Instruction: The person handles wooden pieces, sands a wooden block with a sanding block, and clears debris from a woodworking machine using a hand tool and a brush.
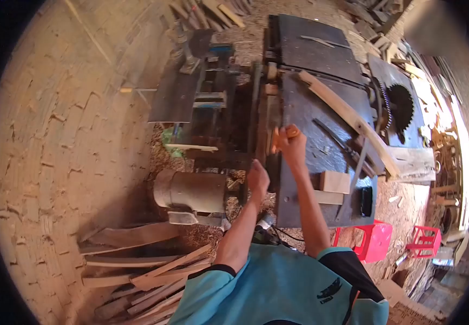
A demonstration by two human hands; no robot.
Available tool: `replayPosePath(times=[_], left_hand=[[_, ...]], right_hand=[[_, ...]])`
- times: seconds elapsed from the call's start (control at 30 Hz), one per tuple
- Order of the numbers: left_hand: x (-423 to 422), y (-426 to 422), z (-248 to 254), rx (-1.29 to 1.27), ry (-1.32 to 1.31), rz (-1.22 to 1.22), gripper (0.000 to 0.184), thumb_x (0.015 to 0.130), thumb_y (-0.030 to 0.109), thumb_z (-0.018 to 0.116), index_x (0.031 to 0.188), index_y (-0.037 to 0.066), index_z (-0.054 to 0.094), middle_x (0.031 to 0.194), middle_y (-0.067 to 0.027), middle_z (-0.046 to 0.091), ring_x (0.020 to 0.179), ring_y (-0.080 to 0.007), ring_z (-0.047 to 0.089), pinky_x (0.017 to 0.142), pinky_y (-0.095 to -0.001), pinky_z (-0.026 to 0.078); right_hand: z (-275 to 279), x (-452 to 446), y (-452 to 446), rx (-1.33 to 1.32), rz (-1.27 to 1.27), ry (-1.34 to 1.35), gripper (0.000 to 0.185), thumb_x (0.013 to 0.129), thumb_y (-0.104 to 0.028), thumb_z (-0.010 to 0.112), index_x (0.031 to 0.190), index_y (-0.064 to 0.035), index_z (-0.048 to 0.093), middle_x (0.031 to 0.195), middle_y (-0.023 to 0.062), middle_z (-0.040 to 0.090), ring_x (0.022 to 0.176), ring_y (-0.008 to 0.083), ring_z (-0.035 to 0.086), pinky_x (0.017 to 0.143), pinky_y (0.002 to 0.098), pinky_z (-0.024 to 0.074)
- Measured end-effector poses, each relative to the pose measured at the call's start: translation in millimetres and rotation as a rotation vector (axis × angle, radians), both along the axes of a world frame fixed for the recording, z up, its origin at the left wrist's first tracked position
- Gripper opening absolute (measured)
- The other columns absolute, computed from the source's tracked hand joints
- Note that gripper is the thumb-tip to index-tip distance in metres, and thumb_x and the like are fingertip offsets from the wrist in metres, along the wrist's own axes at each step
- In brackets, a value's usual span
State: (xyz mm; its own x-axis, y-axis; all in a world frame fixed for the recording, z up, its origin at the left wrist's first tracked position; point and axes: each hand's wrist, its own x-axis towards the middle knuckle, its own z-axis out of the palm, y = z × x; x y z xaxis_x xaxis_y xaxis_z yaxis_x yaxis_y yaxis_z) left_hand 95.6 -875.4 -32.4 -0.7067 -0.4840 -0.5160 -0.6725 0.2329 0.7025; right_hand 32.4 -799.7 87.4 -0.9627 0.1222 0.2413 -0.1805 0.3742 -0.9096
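My right hand (293, 145) is closed around a small orange object (276, 140) over the left edge of the dark metal machine table (313, 162). Its exact kind is hidden by my fingers. Lower and to the left, my left hand (257, 177) is curled into a fist beside the gap along that edge; whatever it may grip cannot be made out. A long wooden board (348, 116) slants across the table. Under it lies a dark, narrow bar (332, 135). Closer to me on the table rests a short wood block (335, 182).
Toothed circular saw blades (400, 108) stand at the right. A motor-like cylinder (190, 188) sits left of my hands. Wood strips (158, 281) pile up at lower left. Red plastic stools (374, 241) stand at lower right. A brick wall (56, 151) runs along the left.
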Motion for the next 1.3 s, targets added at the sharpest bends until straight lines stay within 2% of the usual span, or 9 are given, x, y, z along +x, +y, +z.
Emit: replayPosePath(times=[0.13, 0.33, 0.47, 0.57, 0.7, 0.83, 0.93, 1.07, 1.3], left_hand=[[4.5, 4.5, -5.6, -0.283, 0.119, -0.05, 0.055, 0.088, 0.035, 0.022, 0.074, -0.004, 0.058, 0.07, -0.0253, 0.056, 0.069, -0.0391, 0.056, 0.06, -0.0458, 0.045], [0.9, -0.7, 11.0, -0.219, 0.044, -0.043, 0.055, 0.088, 0.035, 0.024, 0.07, -0.005, 0.058, 0.067, -0.0243, 0.057, 0.066, -0.0376, 0.057, 0.059, -0.045, 0.046], [2.9, 3.5, 10.9, -0.256, 0.097, -0.034, 0.057, 0.088, 0.036, 0.024, 0.065, -0.005, 0.057, 0.065, -0.0244, 0.056, 0.062, -0.0381, 0.056, 0.056, -0.0453, 0.046], [2.0, 0.2, 12.3, -0.261, 0.112, -0.029, 0.059, 0.088, 0.037, 0.024, 0.062, -0.005, 0.056, 0.063, -0.0249, 0.055, 0.061, -0.039, 0.055, 0.054, -0.0455, 0.046], [3.0, 3.0, 6.9, -0.261, 0.116, -0.025, 0.059, 0.088, 0.036, 0.024, 0.062, -0.006, 0.056, 0.062, -0.0257, 0.055, 0.061, -0.04, 0.055, 0.053, -0.0467, 0.045], [5.5, 1.7, 11.9, -0.229, 0.221, -0.007, 0.056, 0.088, 0.036, 0.024, 0.066, -0.006, 0.056, 0.065, -0.0255, 0.055, 0.064, -0.0401, 0.055, 0.056, -0.0469, 0.044], [9.8, 2.0, 22.3, -0.213, 0.223, 0.019, 0.054, 0.087, 0.035, 0.025, 0.071, -0.004, 0.057, 0.067, -0.0244, 0.056, 0.067, -0.0401, 0.054, 0.059, -0.0474, 0.043], [0.9, 1.8, 14.5, -0.171, 0.116, -0.019, 0.051, 0.088, 0.033, 0.026, 0.073, -0.003, 0.058, 0.068, -0.0247, 0.056, 0.068, -0.0413, 0.053, 0.061, -0.0479, 0.043], [4.1, 2.5, 9.9, -0.175, 0.089, -0.032, 0.051, 0.088, 0.032, 0.026, 0.073, -0.006, 0.057, 0.071, -0.0267, 0.055, 0.07, -0.0415, 0.053, 0.062, -0.0467, 0.043]], right_hand=[[-25.7, -24.3, -0.8, -0.376, 0.164, -0.098, 0.013, 0.076, 0.0, 0.044, 0.064, -0.0004, 0.048, 0.051, 0.0033, 0.049, 0.047, 0.0084, 0.049, 0.041, 0.0234, 0.0403], [-21.6, -56.8, -9.3, 0.324, 0.023, -0.218, 0.013, 0.078, -0.011, 0.052, 0.076, 0.0021, 0.052, 0.054, 0.0092, 0.051, 0.05, 0.0123, 0.05, 0.048, 0.0264, 0.0399], [0.1, -78.6, -2.1, 0.06, -0.032, 0.117, 0.016, 0.076, -0.013, 0.052, 0.079, 0.0023, 0.053, 0.06, 0.0126, 0.054, 0.055, 0.0152, 0.055, 0.051, 0.0289, 0.0421], [-3.2, -79.9, 6.5, -0.286, 0.035, -0.302, 0.013, 0.078, -0.011, 0.051, 0.08, 0.0021, 0.053, 0.062, 0.0125, 0.055, 0.055, 0.0147, 0.052, 0.051, 0.0269, 0.0414], [7.6, -105.2, 11.3, 0.18, -0.017, 0.211, 0.017, 0.077, -0.012, 0.052, 0.077, 0.005, 0.052, 0.064, 0.0106, 0.057, 0.055, 0.0145, 0.054, 0.049, 0.0271, 0.042], [24.5, -88.7, 17.2, -0.164, -0.01, -0.249, 0.015, 0.079, -0.01, 0.05, 0.074, 0.0034, 0.052, 0.059, 0.0081, 0.056, 0.053, 0.0112, 0.051, 0.049, 0.0245, 0.0411], [-13.3, -87.4, -0.6, 0.209, 0.063, -0.117, 0.015, 0.08, -0.01, 0.048, 0.074, 0.003, 0.052, 0.061, 0.0065, 0.056, 0.054, 0.0088, 0.053, 0.049, 0.0221, 0.0413], [-4.6, -71.1, -7.9, -0.333, -0.266, 0.252, 0.016, 0.079, -0.013, 0.05, 0.076, 0.0024, 0.053, 0.06, 0.0091, 0.055, 0.053, 0.01, 0.051, 0.049, 0.0253, 0.0412], [-9.5, -101.2, -4.5, -0.087, -0.186, 0.288, 0.017, 0.079, -0.015, 0.052, 0.075, 0.0019, 0.053, 0.058, 0.0095, 0.054, 0.056, 0.0112, 0.051, 0.05, 0.0259, 0.0401]])
